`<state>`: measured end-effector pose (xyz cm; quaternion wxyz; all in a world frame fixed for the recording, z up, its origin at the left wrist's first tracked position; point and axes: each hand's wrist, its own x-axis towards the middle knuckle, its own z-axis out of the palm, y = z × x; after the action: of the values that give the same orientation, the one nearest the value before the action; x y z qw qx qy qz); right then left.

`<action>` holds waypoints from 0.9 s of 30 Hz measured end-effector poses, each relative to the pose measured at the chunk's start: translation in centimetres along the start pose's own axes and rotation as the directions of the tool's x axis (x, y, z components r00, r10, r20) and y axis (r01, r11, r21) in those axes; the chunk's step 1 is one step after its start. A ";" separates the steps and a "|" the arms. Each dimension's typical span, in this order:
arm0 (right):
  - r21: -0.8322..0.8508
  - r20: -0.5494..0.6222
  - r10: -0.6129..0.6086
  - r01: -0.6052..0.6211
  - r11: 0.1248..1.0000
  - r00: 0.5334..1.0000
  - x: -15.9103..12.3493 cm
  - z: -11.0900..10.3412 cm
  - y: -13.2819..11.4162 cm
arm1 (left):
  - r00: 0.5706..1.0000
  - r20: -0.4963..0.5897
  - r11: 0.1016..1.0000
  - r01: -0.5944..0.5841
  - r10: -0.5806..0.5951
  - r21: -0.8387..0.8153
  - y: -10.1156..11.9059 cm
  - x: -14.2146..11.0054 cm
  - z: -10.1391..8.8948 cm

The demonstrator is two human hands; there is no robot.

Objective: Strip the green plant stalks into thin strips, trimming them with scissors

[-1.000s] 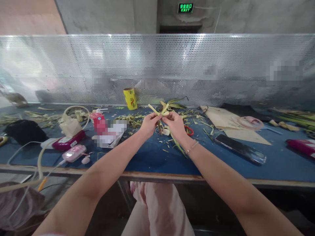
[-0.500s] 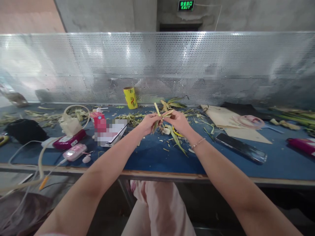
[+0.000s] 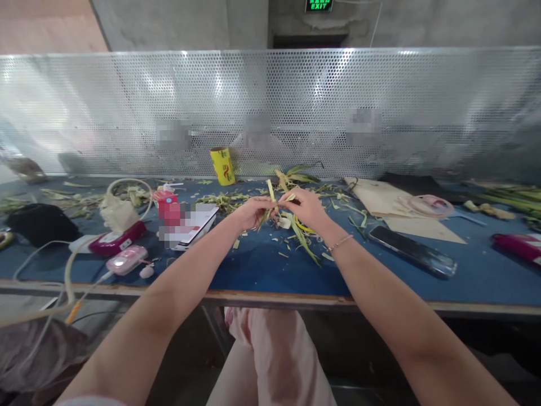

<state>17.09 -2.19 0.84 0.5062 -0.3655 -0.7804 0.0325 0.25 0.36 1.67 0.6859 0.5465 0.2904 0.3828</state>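
We see a yellow cylinder (image 3: 222,167) beside the perforated metal screen (image 3: 296,96), a dark phone (image 3: 413,251) lying on the blue table (image 3: 477,273), and a green exit sign (image 3: 319,5) above.

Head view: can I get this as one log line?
left hand: holding plant strips | right hand: holding plant strips | blue table: dark phone, yellow cylinder

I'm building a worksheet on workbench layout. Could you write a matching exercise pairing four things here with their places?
Things
1. yellow printed cylinder
2. black rectangular phone
3. pale yellow-green plant strips
4. shiny pink rounded gadget

Places
A. held in the bare left hand and bare right hand
B. standing before the grey perforated metal screen
C. at left, near the blue-topped table's front edge
D. lying flat, right of the right hand

Pairs: 1-B, 2-D, 3-A, 4-C
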 end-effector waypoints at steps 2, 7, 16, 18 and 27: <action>-0.033 0.015 -0.016 0.016 0.999 1.000 0.0 0.0 0.0 | 1.000 -0.011 0.999 0.026 -0.027 -0.021 0.0 -0.1 0.1; -0.031 0.038 -0.068 0.069 0.997 0.997 0.0 0.1 -0.3 | 0.998 0.007 0.998 0.065 -0.065 -0.023 0.1 -0.1 0.3; 0.087 -0.018 0.119 -0.117 0.989 0.993 0.0 0.4 -0.1 | 0.995 0.017 0.993 -0.095 0.094 0.070 -0.2 0.1 0.4; 0.162 -0.021 0.202 -0.196 0.967 0.979 0.0 0.7 0.2 | 0.984 -0.006 0.975 -0.175 0.178 0.139 -0.6 0.5 0.4; 0.479 0.081 0.464 -0.442 0.758 0.882 0.1 2.0 1.4 | 0.763 0.105 0.339 -0.401 0.637 0.851 -0.4 -0.2 0.3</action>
<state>16.18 -0.45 -0.63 0.5747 -0.4053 -0.6244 0.3400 0.43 -0.01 1.39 0.1354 0.8148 0.3272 0.4591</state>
